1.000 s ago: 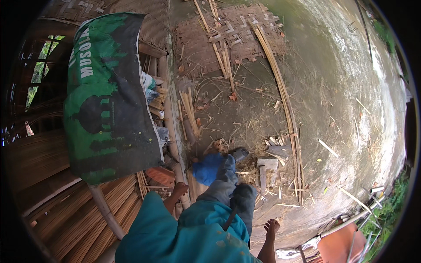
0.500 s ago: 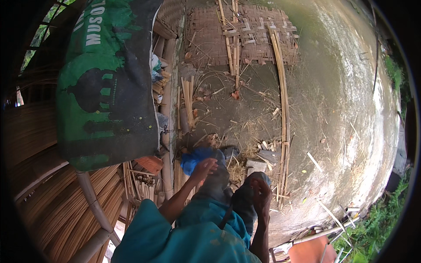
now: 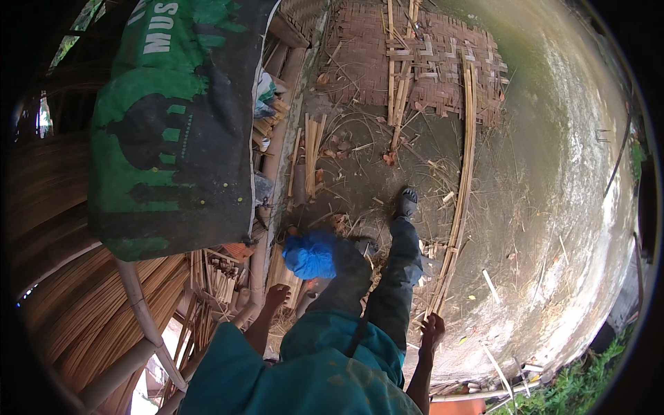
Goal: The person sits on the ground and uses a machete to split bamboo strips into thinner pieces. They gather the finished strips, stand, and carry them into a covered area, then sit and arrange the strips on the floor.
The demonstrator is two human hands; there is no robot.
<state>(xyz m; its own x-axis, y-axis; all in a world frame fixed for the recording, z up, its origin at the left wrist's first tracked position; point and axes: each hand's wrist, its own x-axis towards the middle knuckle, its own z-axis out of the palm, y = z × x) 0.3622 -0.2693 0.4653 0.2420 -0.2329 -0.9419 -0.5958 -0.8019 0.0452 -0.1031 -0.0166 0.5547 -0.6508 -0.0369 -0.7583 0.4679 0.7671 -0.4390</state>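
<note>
My left hand [image 3: 279,296] is loosely open with bent fingers and holds nothing I can see. It hangs beside a bamboo pole [image 3: 258,270] of the framework on my left. My right hand [image 3: 434,330] is curled at my right side. Its fingertips overlap the near end of some long bamboo strips [image 3: 466,166] on the ground. Whether they touch the strips, or what the fingers hold, I cannot tell. A blue plastic bag or cloth [image 3: 309,254] lies by my left leg. My right leg [image 3: 403,263] is stretched forward, its dark shoe on the ground.
A green and black printed sack [image 3: 173,173] stands at the left, above stacked long strips [image 3: 90,318]. Short bamboo pieces [image 3: 221,283] are bundled within the framework. Ahead lies a woven bamboo mat [image 3: 443,76] with strips across it. Scraps and leaves litter the ground [image 3: 539,207].
My right leg has swung forward. My left hand has dropped back and left from above my thigh; my right hand has moved down and right, to the strips' near end.
</note>
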